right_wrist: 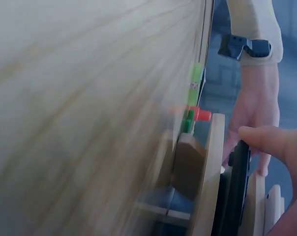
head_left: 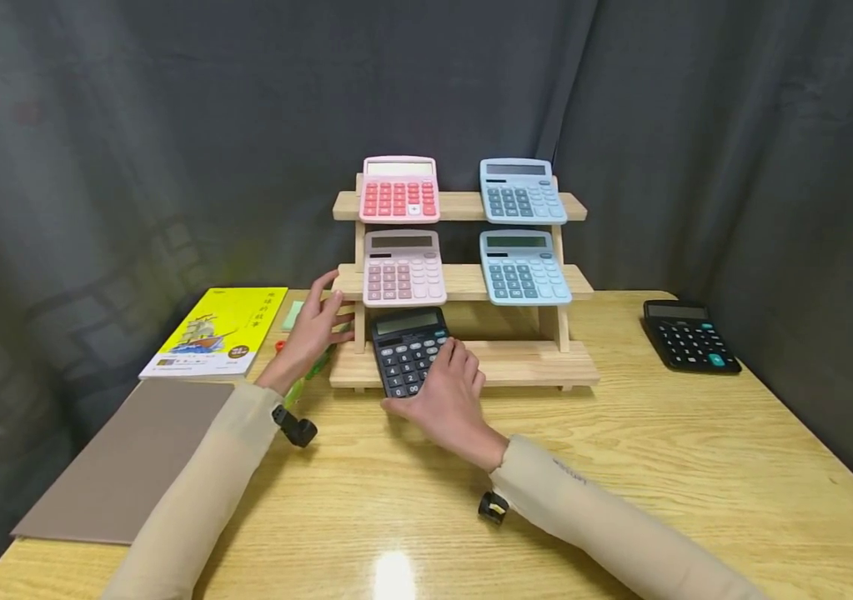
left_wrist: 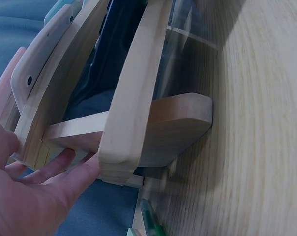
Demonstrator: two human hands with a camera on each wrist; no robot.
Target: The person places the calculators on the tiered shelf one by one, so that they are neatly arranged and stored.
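A black calculator (head_left: 405, 350) leans on the bottom shelf of a wooden stepped display stand (head_left: 516, 363), slightly turned. My right hand (head_left: 450, 400) grips it, thumb at its lower edge and fingers along its right side. In the right wrist view the calculator (right_wrist: 237, 182) shows edge-on. My left hand (head_left: 311, 325) holds the left end of the middle shelf, with fingers reaching beneath it beside the side support (left_wrist: 84, 130). Above stand a pink calculator (head_left: 399, 192), a pale pink one (head_left: 404, 268) and two blue ones, upper (head_left: 522, 192) and lower (head_left: 525, 268).
Another black calculator (head_left: 689, 336) lies at the table's right edge. On the left are a yellow book (head_left: 223, 329) and a brown-grey board (head_left: 126, 458). Green and red small items (head_left: 294, 392) lie beside the stand, partly behind my left hand. A dark curtain (head_left: 246, 125) hangs behind.
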